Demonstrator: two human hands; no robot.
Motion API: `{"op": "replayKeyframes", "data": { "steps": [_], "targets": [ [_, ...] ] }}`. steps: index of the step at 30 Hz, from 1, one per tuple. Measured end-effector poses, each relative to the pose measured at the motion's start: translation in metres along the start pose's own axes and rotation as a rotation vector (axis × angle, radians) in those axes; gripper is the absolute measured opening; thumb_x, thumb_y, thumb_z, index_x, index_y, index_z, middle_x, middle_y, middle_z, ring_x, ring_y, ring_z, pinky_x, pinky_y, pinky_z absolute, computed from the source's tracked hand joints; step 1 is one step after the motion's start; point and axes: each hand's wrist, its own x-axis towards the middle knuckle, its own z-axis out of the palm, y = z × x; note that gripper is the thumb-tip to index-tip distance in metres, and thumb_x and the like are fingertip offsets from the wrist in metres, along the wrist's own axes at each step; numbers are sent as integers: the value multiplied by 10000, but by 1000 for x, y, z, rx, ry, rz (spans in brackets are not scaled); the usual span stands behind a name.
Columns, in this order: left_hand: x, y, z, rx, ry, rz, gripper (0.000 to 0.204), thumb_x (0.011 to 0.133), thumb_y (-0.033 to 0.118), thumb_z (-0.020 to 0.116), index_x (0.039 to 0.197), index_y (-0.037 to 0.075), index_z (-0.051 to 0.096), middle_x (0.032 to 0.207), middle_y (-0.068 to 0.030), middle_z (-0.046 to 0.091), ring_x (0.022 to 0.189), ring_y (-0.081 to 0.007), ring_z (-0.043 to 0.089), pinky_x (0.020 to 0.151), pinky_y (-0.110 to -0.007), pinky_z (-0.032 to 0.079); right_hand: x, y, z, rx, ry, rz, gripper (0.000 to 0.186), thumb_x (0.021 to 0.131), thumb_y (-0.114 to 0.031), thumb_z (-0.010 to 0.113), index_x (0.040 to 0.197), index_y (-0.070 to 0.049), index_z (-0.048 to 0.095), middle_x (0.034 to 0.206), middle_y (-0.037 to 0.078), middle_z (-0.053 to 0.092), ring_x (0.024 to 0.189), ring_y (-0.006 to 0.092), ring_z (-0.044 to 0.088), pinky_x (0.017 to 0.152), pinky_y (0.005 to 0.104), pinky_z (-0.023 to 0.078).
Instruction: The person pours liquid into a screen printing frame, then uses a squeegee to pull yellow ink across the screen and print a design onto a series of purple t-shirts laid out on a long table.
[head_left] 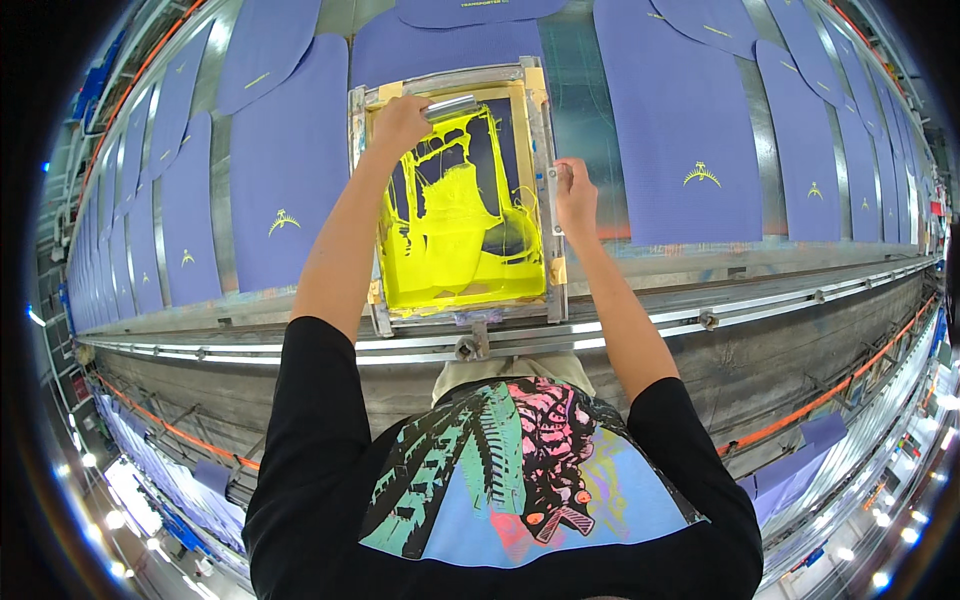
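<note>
Reaching over the screen-printing frame (541,130), we've got our left hand (400,125) up at the far end, fingers wrapped around what looks like a metal squeegee (452,107). Our right hand (577,195) is on the frame's right side, fingers curled in a grip there. The frame itself sits right in front of us, on the counter (585,110), near the metal rail (640,333) along its front edge.

For an even coat, we'd judge it best to keep the squeegee square to the frame and the pressure steady, because one hand on that bar could let it skew. The right hand's hold should help keep the frame flat and stop it creeping. We can't see the blade's edge from here.

And look inside: the frame works like a shallow tray, loaded with bright yellow ink (450,250). It's pooled thick toward us, broken into streaks and strings farther up, with dark patches showing between. Flanking it, blue-purple sheets lie on both sides, the big left one (290,160) and right one (680,120) each bearing a small yellow emblem.
</note>
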Motion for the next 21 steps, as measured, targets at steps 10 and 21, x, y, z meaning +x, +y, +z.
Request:
{"op": "replayKeyframes", "data": {
  "steps": [10, 21],
  "targets": [
    [-167, 43, 67, -31, 148, 23, 404, 830, 5, 565, 1055, 256, 787, 1087, -72, 753, 952, -294, 715, 823, -440, 577, -1, -1, -5, -53, -17, 13, 152, 1014, -185, 589, 1102, -84, 660, 826, 205, 665, 751, 378, 655, 701, 436, 505],
    [-297, 42, 42, -268, 212, 62, 450, 719, 10, 693, 1139, 168, 727, 1138, -8, 733, 1027, -246, 677, 852, -404, 538, 7, -48, 10, -53, -25, -76, 176, 1019, -219, 591, 1091, -83, 678, 777, 125, 633, 696, 245, 587, 688, 399, 480]
  ]
}}
